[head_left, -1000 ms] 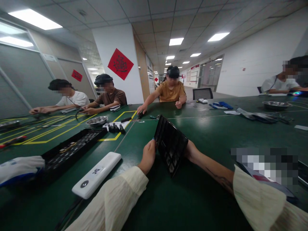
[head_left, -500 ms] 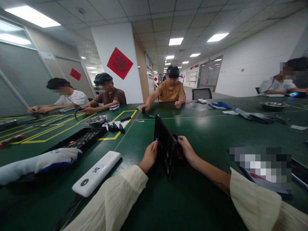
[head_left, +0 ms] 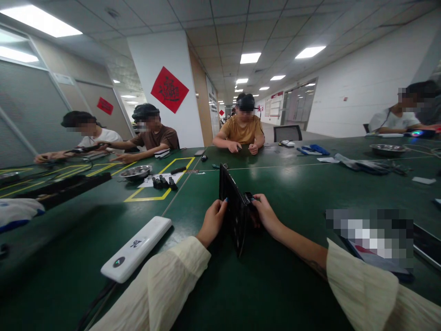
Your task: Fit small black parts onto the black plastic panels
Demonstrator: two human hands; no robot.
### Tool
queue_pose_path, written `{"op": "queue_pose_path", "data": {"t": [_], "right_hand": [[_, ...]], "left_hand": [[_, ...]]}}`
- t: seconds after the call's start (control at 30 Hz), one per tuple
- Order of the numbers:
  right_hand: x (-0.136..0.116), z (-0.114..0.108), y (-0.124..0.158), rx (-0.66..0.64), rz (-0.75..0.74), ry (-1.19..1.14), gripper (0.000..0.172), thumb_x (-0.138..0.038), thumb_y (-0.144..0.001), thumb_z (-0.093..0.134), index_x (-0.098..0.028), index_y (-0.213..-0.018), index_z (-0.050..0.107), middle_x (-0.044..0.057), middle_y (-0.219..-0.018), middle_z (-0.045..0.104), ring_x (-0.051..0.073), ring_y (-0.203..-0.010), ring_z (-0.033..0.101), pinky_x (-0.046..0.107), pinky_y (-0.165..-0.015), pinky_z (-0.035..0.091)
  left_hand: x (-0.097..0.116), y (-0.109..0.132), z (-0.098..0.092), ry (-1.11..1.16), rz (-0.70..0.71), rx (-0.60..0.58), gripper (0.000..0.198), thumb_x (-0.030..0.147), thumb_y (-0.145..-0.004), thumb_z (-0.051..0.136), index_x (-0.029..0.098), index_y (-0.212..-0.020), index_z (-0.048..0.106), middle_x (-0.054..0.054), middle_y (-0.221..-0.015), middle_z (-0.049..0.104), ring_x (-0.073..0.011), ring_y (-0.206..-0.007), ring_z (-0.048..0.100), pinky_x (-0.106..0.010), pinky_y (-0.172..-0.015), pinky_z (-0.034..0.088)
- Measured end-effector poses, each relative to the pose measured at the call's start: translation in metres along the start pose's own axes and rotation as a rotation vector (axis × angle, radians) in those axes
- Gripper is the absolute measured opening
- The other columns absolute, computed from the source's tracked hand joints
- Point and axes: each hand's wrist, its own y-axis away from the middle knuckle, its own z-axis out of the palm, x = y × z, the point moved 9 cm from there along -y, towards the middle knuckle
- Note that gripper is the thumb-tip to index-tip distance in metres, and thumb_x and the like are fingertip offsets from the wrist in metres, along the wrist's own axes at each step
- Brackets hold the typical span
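Observation:
A black gridded tray point(head_left: 231, 209) stands on its edge on the green table point(head_left: 282, 197), nearly vertical and seen almost edge-on. My left hand point(head_left: 212, 221) grips its left face, fingers curled round the rim. My right hand point(head_left: 266, 214) holds its right side, pinching a small black part point(head_left: 248, 197) against the tray. Both arms wear cream sleeves.
A white power bank point(head_left: 137, 248) lies at my left. A gloved hand point(head_left: 17, 211) and a long black tray point(head_left: 65, 186) are at far left. A metal bowl point(head_left: 137, 172) and small black parts point(head_left: 161, 182) sit inside yellow tape lines. Several people sit around the table.
The tray has swung from a tilted, face-up angle to nearly upright. My right hand came from under it to its side. The gloved hand drew the long black tray away to the left.

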Motion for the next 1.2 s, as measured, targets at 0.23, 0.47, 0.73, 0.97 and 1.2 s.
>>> {"op": "queue_pose_path", "data": {"t": [0.23,0.47,0.73,0.97,1.2], "right_hand": [[0.0,-0.001,-0.002,0.006,-0.023,0.025,0.036,-0.053,-0.077,0.041,-0.024,-0.097,0.033,-0.011,-0.04,0.046,0.012,-0.03,0.042,0.017,-0.03,0.027],[-0.001,0.0,0.0,0.001,-0.024,0.013,0.038,-0.055,-0.077,0.042,-0.024,-0.097,0.033,-0.011,-0.041,0.046,0.012,-0.031,0.044,0.018,-0.031,0.028],[0.001,-0.001,-0.003,-0.005,-0.038,-0.001,0.033,-0.051,-0.08,0.042,-0.024,-0.097,0.034,-0.01,-0.042,0.047,0.012,-0.032,0.045,0.018,-0.031,0.028],[0.009,-0.007,-0.007,0.045,0.021,-0.089,0.031,-0.044,-0.078,0.046,-0.022,-0.1,0.039,-0.009,-0.044,0.048,0.012,-0.033,0.047,0.02,-0.031,0.03],[0.011,-0.013,-0.01,0.135,0.023,-0.163,0.026,-0.041,-0.076,0.048,-0.021,-0.093,0.049,-0.003,-0.051,0.053,0.016,-0.043,0.051,0.025,-0.036,0.036]], "left_hand": [[0.0,0.0,0.004,-0.032,-0.028,-0.034,0.05,0.062,-0.075,0.043,0.016,-0.06,0.052,0.002,-0.056,0.045,-0.0127,-0.056,0.041,-0.026,-0.057,0.034],[-0.001,0.002,0.004,-0.011,-0.02,-0.031,0.043,0.058,-0.077,0.043,0.017,-0.066,0.051,0.001,-0.062,0.049,-0.0148,-0.062,0.045,-0.027,-0.06,0.036],[0.009,0.006,-0.001,0.041,0.016,0.002,0.03,0.045,-0.08,0.046,0.02,-0.065,0.047,0.001,-0.065,0.049,-0.0152,-0.066,0.044,-0.028,-0.066,0.036],[0.002,0.008,-0.002,0.131,-0.042,0.016,0.024,0.041,-0.08,0.048,0.019,-0.07,0.049,0.002,-0.064,0.048,-0.015,-0.066,0.046,-0.027,-0.065,0.038],[0.008,0.006,0.004,0.114,0.051,-0.061,0.029,0.042,-0.082,0.043,0.018,-0.073,0.056,-0.004,-0.078,0.059,-0.0187,-0.079,0.052,-0.03,-0.076,0.04]]}}
